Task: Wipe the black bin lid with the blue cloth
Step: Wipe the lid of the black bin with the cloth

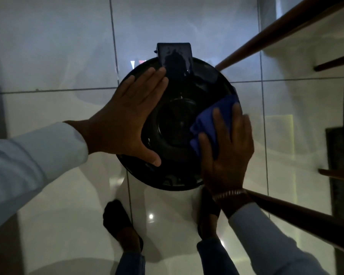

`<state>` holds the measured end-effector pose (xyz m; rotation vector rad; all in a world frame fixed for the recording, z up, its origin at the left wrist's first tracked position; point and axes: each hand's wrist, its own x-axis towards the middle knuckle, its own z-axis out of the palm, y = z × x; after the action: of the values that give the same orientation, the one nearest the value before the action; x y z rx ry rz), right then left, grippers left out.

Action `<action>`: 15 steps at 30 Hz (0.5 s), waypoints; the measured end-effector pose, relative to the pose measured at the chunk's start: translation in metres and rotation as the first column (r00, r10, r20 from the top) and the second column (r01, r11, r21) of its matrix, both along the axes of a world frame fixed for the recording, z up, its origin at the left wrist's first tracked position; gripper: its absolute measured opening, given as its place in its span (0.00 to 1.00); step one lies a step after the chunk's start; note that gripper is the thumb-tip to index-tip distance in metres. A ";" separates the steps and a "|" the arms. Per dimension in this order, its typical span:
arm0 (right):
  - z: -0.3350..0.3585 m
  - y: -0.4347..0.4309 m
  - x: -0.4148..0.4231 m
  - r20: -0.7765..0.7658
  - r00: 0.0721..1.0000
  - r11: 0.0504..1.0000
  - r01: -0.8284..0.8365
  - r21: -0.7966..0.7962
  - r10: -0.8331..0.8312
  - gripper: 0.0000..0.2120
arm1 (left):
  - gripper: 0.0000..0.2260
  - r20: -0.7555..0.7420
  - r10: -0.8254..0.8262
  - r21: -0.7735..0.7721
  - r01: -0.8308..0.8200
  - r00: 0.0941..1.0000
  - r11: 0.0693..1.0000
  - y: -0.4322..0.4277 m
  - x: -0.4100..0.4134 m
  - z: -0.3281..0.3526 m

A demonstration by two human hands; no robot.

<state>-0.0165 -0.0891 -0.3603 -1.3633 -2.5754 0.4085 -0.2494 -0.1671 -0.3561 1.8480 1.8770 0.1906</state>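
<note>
The round black bin lid (175,124) fills the middle of the head view, glossy, with a rectangular hinge flap at its far edge. My left hand (125,118) lies flat on the lid's left side, fingers together and thumb spread, holding nothing. My right hand (226,147) presses the crumpled blue cloth (213,120) against the lid's right rim, fingers spread over it. Part of the cloth is hidden under that hand.
The bin stands on glossy white floor tiles (68,62). My two feet in dark shoes (119,223) are just below the bin. Dark wooden furniture legs and rungs (286,32) cross the right side, close to the bin's right edge.
</note>
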 end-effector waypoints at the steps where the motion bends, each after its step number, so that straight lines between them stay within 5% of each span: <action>1: 0.001 0.009 -0.016 -0.017 0.997 0.997 0.075 -0.005 -0.076 0.26 | 0.64 -0.003 -0.001 0.002 0.001 1.000 1.000 0.000 0.000 0.000; 4: 0.002 0.011 -0.054 0.077 0.983 0.985 0.165 0.055 -0.169 0.28 | 0.64 -0.020 0.002 0.015 -0.002 1.000 1.000 0.000 0.001 -0.001; 10: 0.006 -0.039 -0.002 0.179 0.954 0.963 -0.257 0.084 0.239 0.25 | 0.64 0.001 0.011 0.000 -0.011 1.000 1.000 0.001 0.002 0.007; 12: 0.007 -0.027 0.012 0.163 0.968 0.977 -0.204 0.066 0.191 0.25 | 0.65 -0.008 0.003 -0.009 -0.003 1.000 1.000 -0.001 0.001 0.008; 15: 0.008 0.000 -0.019 0.044 0.991 0.992 0.130 0.001 -0.130 0.25 | 0.65 -0.027 -0.014 -0.008 0.014 1.000 1.000 -0.001 0.001 0.006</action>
<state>-0.0359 -0.0894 -0.3526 -1.5464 -2.5022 0.3634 -0.2483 -0.1682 -0.3497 1.8663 1.8797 0.1540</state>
